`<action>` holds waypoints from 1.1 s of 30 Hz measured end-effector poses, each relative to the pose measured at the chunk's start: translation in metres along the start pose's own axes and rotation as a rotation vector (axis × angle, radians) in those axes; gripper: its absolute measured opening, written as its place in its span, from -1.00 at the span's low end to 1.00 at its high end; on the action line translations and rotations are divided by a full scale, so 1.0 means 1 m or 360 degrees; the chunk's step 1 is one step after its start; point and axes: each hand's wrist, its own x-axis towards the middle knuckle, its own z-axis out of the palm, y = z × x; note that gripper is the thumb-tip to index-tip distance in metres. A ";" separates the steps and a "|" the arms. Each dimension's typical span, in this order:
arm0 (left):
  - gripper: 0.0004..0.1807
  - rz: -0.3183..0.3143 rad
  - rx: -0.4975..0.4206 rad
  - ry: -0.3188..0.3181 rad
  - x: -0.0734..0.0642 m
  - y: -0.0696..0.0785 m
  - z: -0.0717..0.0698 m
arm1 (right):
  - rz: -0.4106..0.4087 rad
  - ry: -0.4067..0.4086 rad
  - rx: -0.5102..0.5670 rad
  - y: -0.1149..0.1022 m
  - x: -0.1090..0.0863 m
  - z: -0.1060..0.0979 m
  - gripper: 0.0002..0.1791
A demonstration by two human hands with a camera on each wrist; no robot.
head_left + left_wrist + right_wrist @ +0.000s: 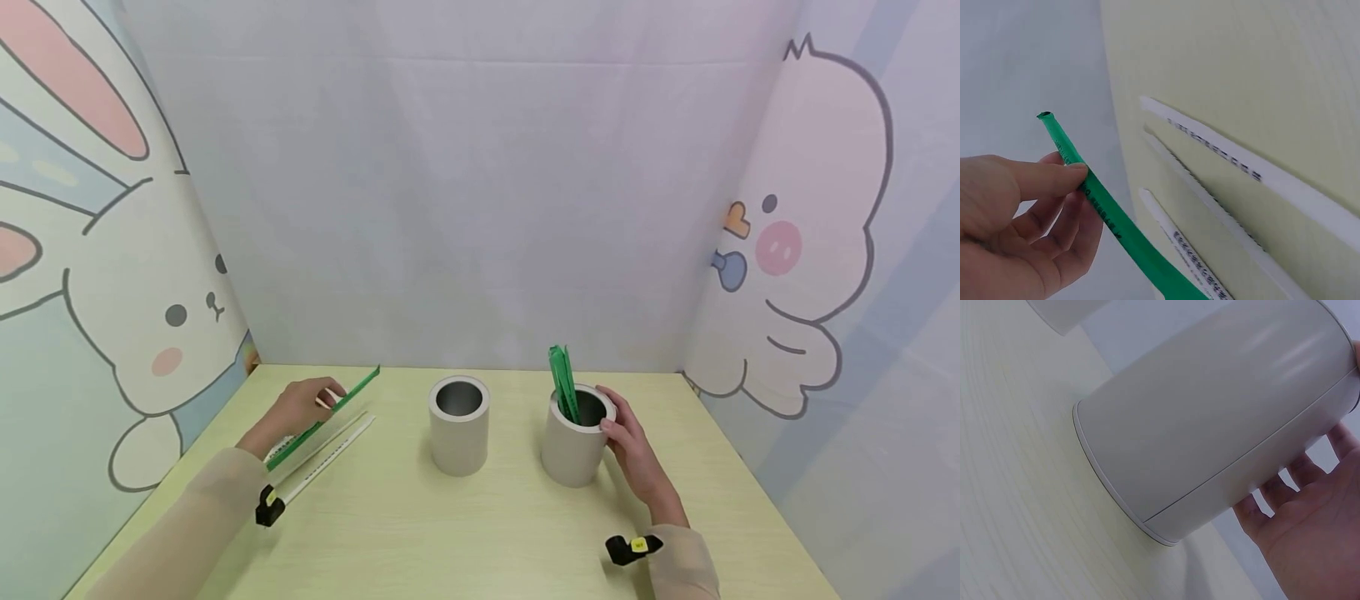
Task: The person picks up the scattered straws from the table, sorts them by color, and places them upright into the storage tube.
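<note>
At the left of the head view, my left hand (pixel 303 407) pinches a slim green wrapped stick (pixel 1125 234) between thumb and fingers. Dark print runs along its wrapper, and it slants above the table. Beneath and beside it lie three white wrapped sticks (pixel 1210 147), also printed. On the right, my right hand (pixel 636 454) grips a pale grey cylindrical cup (pixel 570 454), thumb at the rim and fingers along its far side. Several green wrapped sticks (pixel 562 379) stand in that cup, leaning left; their lower ends are hidden inside.
A second grey cup (pixel 459 442) stands upright mid-table, to the left of the held one, with a dark hollow inside. The pale wooden table (pixel 450 542) ends at a light curtain (pixel 465 208) behind. Cartoon-printed cloth hangs on both sides.
</note>
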 end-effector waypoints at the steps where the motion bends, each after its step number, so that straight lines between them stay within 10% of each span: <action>1: -0.70 0.0018 -0.0010 0.0025 0.001 0.004 -0.001 | 0.0002 0.0001 0.0000 0.000 0.000 0.000 -0.37; 14: -0.59 0.0122 -0.0358 0.0328 0.004 0.091 0.000 | 0.0002 -0.0003 0.0004 -0.001 0.000 0.000 -0.38; 33: -0.55 0.0262 -0.1317 0.0415 0.033 0.229 0.061 | -0.0003 -0.0018 -0.0016 -0.005 -0.002 0.001 -0.37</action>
